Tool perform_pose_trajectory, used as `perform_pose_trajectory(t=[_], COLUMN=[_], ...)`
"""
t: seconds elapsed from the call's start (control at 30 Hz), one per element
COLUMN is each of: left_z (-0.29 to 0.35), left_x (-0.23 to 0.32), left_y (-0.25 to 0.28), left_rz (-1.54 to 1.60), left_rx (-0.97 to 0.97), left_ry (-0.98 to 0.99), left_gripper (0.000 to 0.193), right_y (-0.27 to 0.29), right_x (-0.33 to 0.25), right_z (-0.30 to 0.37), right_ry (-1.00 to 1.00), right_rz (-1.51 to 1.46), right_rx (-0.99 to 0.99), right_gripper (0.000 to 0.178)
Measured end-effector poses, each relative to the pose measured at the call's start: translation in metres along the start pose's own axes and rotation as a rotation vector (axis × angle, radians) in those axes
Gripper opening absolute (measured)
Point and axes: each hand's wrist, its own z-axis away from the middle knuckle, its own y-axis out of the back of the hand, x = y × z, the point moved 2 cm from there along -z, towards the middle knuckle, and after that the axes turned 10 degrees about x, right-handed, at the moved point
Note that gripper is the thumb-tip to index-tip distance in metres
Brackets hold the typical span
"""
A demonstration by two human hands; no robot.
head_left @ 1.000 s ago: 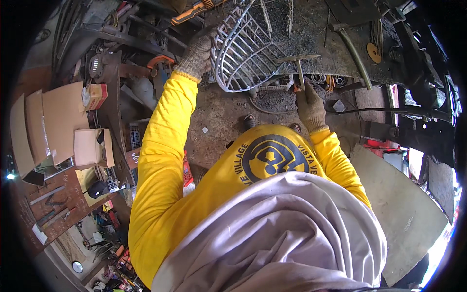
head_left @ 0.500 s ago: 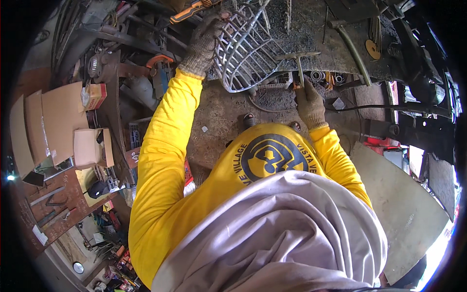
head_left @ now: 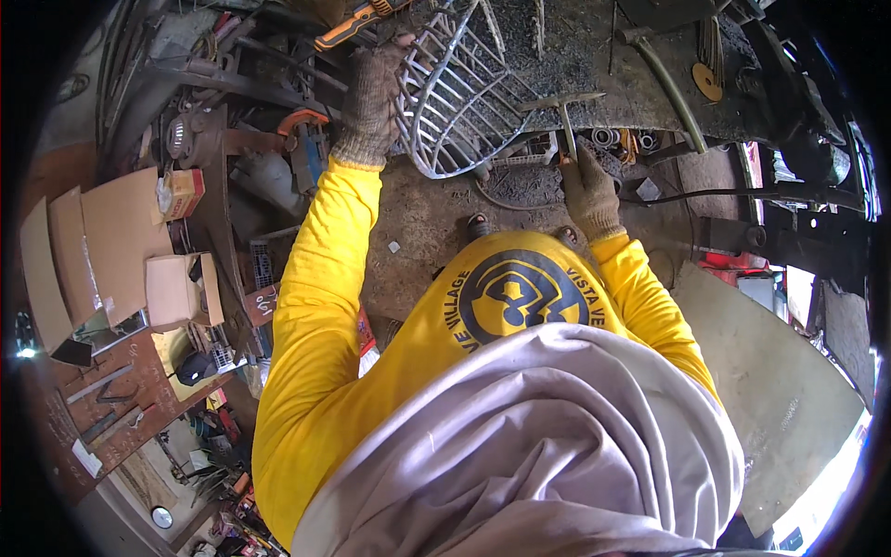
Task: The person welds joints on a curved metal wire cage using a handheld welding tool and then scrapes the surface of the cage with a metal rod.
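Gripping the metal basket [head_left: 457,110] by its left side, my gloved left hand [head_left: 373,104] holds it over the worktop's [head_left: 594,70] near edge, its rounded end jutting past; a loosened grip could let it tip off. My right hand [head_left: 590,197] is wrapped round the handle of the hammer [head_left: 567,128], and a blow glancing off the bars might catch my left knuckles.

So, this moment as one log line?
left hand: holding metal grille | right hand: gripping hammer | hammer-to-grille contact: unclear
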Motion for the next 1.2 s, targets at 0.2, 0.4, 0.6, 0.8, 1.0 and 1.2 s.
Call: perform_pose_trajectory(t=[0.2,0.4,0.6,0.8,1.0,1.2], left_z=[-0.001,-0.013,-0.012,-0.014,-0.010,0.022], left_x=[-0.004,-0.006,-0.011,-0.001,-0.019,-0.021], left_y=[0.021,0.018,0.018,-0.005,0.051,0.046], left_rz=[-0.475,-0.544,-0.243,-0.316,-0.203,-0.036], left_rx=[0.057,-0.034,0.079,0.201,0.240,0.313], left_ry=[-0.153,-0.317,-0.110,-0.099,0.036,0.225], left_gripper=[0.041,0.044,0.047,0.041,0.039,0.065], right_y=[-0.001,-0.001,-0.001,0.004,-0.004,-0.005], right_x=[-0.003,0.002,-0.002,-0.018,0.002,0.014], right_z=[-0.001,-0.003,-0.002,0.001,0.000,-0.003], right_ry=[-0.067,-0.023,-0.023,-0.078,-0.016,-0.007], right_rz=[-0.007,0.031,0.020,0.013,-0.015,0.065], right_rx=[-0.035,-0.047,-0.044,-0.045,-0.014,0.035], right_gripper=[0.045,0.044,0.048,0.050,0.041,0.038])
